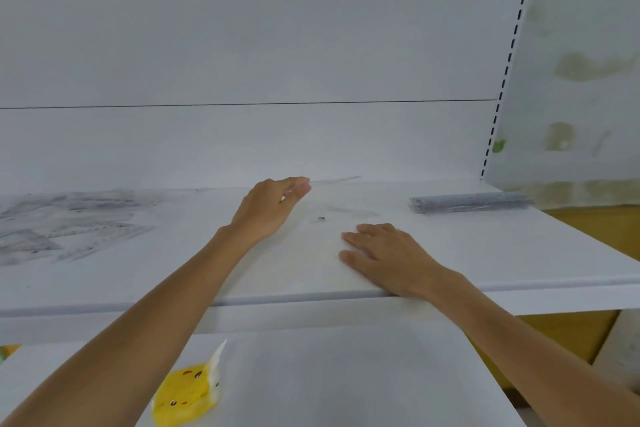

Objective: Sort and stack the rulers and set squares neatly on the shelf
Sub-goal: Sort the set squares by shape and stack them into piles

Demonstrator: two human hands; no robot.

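Head view: left hand [270, 208] at frame centre, fingers pinched on the near end of a clear, thin plastic ruler [337, 179] lying along the back of the white metal shelf [519, 253]; right hand [384, 253] lies flat and open, holding nothing; loose clear set squares and rulers [69, 225] are scattered at left, a stacked bundle of rulers [467, 202] at right. Likely light, stiff, slippery, hard to see; take by an edge; yellow cartoon pouch [187, 392] below is clear of the work.
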